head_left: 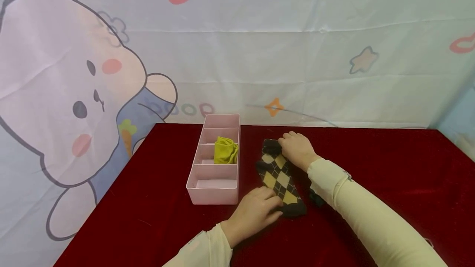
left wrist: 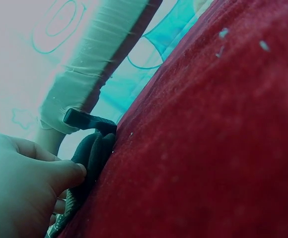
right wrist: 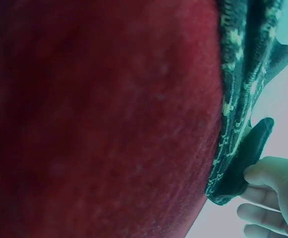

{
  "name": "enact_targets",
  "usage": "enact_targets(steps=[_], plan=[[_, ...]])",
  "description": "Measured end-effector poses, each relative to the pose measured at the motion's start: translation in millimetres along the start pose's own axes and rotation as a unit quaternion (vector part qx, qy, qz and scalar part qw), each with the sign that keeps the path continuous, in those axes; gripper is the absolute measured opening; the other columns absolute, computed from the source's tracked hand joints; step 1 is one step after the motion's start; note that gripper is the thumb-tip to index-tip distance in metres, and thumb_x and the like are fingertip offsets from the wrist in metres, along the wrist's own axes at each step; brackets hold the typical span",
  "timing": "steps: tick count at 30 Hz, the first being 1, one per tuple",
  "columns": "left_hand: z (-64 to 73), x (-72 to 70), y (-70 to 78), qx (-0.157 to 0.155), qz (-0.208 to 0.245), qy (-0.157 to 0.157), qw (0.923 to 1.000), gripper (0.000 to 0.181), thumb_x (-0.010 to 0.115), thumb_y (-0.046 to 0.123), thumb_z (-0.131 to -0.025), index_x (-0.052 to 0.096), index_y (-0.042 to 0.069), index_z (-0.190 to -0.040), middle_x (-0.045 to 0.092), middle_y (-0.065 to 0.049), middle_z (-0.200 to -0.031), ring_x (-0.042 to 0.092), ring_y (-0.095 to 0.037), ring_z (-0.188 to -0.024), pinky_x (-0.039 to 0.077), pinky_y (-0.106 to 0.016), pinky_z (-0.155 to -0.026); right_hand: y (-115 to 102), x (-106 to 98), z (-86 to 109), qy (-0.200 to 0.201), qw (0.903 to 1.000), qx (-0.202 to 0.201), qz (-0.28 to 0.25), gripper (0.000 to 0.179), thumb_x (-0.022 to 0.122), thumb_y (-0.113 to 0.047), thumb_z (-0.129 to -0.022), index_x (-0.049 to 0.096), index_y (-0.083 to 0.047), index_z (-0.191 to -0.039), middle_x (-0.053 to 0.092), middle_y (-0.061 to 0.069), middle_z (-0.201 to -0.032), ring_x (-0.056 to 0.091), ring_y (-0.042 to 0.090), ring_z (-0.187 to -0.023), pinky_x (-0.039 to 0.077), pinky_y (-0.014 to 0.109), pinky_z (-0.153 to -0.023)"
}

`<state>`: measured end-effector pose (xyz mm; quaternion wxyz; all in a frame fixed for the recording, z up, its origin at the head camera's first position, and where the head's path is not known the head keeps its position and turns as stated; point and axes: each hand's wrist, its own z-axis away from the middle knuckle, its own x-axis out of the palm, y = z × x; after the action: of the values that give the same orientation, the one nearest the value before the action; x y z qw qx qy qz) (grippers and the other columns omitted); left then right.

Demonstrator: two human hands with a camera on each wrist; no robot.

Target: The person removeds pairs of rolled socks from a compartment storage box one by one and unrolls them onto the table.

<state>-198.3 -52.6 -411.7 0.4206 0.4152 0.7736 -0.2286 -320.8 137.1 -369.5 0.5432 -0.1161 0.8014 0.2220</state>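
Observation:
A dark argyle sock [head_left: 276, 175] with yellow and cream diamonds lies lengthwise on the red cloth. At its near end, my left hand [head_left: 257, 211] pinches the dark edge; the left wrist view shows thumb and fingers on the dark fabric [left wrist: 87, 153]. My right hand [head_left: 298, 149] holds the far dark end. There, in the right wrist view, the thumb and index finger grip a folded dark part [right wrist: 243, 163], with the other fingers loosely bent below. Layers of patterned knit [right wrist: 233, 89] run up from that grip.
Left of the sock stands a pink divided box [head_left: 212, 196], with a folded yellow-green cloth [head_left: 225, 151] in its third compartment from the back. A dark bunched item [head_left: 316, 197] lies partly hidden beside the right forearm. A printed curtain [head_left: 237, 52] hangs behind the red-covered table [head_left: 156, 201].

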Motion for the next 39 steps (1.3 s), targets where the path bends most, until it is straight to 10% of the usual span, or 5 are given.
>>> enact_targets(steps=[39], plan=[[2.7, 1.0, 0.5, -0.013, 0.003, -0.005, 0.9999, 0.014, 0.076, 0.029, -0.08, 0.068, 0.021, -0.089, 0.062, 0.01, -0.085, 0.059, -0.006, -0.083, 0.046, -0.018, -0.075, 24.1, 13.5, -27.1, -0.039, 0.9721, 0.117, -0.199, 0.027, 0.065, -0.003, -0.088, 0.063, 0.004, -0.114, 0.059, 0.022, -0.108, 0.061, 0.036, -0.099, 0.052, 0.043, -0.084]])
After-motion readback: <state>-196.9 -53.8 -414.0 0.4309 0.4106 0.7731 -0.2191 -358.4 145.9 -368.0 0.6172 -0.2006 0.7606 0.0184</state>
